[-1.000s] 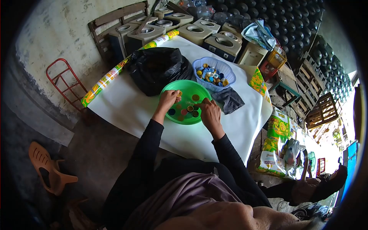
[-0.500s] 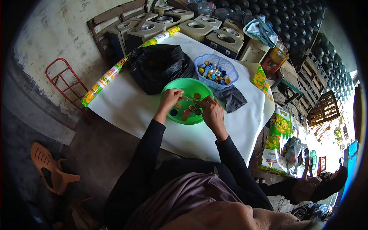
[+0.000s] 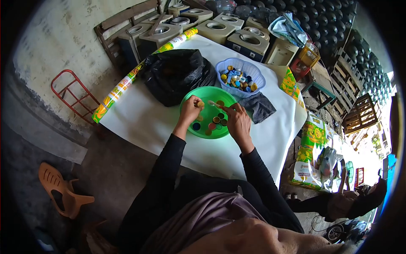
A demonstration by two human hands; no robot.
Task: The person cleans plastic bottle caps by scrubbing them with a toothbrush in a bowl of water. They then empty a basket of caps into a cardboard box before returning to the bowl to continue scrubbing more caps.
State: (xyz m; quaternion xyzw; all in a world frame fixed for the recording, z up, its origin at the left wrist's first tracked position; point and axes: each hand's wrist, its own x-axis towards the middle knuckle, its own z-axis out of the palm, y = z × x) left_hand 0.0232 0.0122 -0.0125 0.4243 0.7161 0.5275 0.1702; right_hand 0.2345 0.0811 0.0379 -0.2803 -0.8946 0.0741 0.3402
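Observation:
My left hand (image 3: 191, 111) pinches a yellowish bottle cap (image 3: 200, 103) over the left part of a green basin (image 3: 208, 90). Between the fingers of my right hand (image 3: 239, 125) is a thin tool that looks like a toothbrush (image 3: 216, 104). Its pale head points left toward the cap, a small gap apart. Several loose caps lie in the basin, among them a dark blue cap (image 3: 196, 126) and a red cap (image 3: 212, 126). Behind the basin, a light blue basket (image 3: 261, 77) holds many mixed caps. A dark grey cloth (image 3: 259, 107) lies right of the basin.
A black plastic bag (image 3: 179, 78) stands on the white-covered table (image 3: 139, 122), behind the basin. Beige machine casings (image 3: 215, 29) line the far edge. At left are a red hand truck (image 3: 75, 95) and an orange plastic chair (image 3: 63, 190). Another person (image 3: 351, 201) is at the right.
My hands have drawn apart. The toothbrush head has come away from the left hand, and the cap in my left fingers now shows. The view has shifted slightly.

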